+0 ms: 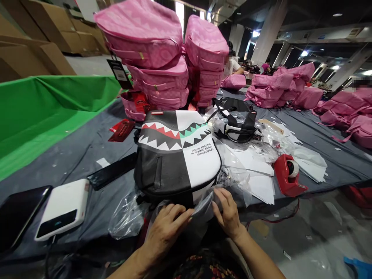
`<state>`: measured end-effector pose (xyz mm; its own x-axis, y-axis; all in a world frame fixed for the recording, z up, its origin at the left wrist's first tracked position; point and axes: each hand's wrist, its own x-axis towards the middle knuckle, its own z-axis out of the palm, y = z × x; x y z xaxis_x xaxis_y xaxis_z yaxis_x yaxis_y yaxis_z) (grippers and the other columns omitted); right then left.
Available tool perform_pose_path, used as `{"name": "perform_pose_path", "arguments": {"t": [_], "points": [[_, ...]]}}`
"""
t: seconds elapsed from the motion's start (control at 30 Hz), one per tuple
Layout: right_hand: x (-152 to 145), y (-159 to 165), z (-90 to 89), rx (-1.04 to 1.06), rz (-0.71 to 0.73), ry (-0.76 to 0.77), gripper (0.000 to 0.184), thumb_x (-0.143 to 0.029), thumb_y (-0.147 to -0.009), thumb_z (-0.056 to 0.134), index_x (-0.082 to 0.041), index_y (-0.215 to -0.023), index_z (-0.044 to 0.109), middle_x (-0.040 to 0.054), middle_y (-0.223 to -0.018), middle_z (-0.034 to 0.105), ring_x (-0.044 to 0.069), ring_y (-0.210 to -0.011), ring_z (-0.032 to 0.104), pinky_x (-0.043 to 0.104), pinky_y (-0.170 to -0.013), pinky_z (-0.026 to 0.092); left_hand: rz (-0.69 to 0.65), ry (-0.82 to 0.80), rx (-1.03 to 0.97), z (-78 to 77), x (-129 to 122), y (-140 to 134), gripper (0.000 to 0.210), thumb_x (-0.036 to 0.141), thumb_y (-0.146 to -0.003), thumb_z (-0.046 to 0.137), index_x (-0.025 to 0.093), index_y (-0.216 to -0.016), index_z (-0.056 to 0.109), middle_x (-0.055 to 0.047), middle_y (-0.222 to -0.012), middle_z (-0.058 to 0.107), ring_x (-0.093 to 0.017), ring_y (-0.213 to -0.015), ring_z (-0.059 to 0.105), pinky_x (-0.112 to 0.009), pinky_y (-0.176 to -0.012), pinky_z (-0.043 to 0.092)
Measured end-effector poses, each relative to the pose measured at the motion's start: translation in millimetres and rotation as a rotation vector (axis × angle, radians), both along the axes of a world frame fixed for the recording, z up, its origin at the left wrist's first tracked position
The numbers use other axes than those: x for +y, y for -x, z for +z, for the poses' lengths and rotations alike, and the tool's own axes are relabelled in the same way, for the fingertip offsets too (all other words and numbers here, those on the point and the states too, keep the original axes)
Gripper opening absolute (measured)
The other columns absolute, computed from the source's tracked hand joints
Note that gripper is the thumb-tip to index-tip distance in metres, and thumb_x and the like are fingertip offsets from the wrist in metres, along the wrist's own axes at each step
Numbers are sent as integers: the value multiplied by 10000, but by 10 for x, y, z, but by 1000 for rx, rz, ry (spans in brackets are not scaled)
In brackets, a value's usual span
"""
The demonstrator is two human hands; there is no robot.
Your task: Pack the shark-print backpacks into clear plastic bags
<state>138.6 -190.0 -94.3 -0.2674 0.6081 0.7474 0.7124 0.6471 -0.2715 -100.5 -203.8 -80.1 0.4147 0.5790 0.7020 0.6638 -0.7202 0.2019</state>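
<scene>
A black-and-white backpack (pixel 174 162) with a shark-mouth print lies flat on the table in front of me. Below its near edge, thin clear plastic, apparently a bag (pixel 204 204), is gathered between my hands. My left hand (pixel 168 226) has its fingers and thumb pinched on the plastic's left side. On the other side my right hand (pixel 228 213) grips it with bent fingers, close to the backpack's lower right corner. Some fingertips are hidden in the folds. Another crumpled clear plastic bag (pixel 128 215) lies left of my left hand.
Pink backpacks (pixel 159 73) are stacked behind. Right are black straps (pixel 240 124), white papers (pixel 261 186) and a red tape dispenser (pixel 287 176). Left are a white power bank (pixel 64 209), a phone (pixel 113 170), a dark tablet-like device (pixel 21 217) and a green-lined bin (pixel 58 112).
</scene>
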Motion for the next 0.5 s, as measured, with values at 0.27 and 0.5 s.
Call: {"name": "perform_pose_path", "arguments": {"t": [0.27,0.5], "points": [[415,-120,50,-173,304,-170,452,-121,-827,579,-169,-1276,572,117,-1045,688,251,-1041,659,423,-902,596,108,-114,-96,-82,-148,34,166,125,-952,591,202,-1078,667,-50,-923,663,-194,-897,574,-353,-853,463],[574,-152,178,-296,502,-51,197,-347,-922,613,-193,-1045,614,78,-870,686,228,-849,623,381,-761,524,277,-67,-135,-124,-251,-9,197,117,-912,621,203,-1089,636,-112,-1077,585,-277,-1092,555,-497,-952,512]]}}
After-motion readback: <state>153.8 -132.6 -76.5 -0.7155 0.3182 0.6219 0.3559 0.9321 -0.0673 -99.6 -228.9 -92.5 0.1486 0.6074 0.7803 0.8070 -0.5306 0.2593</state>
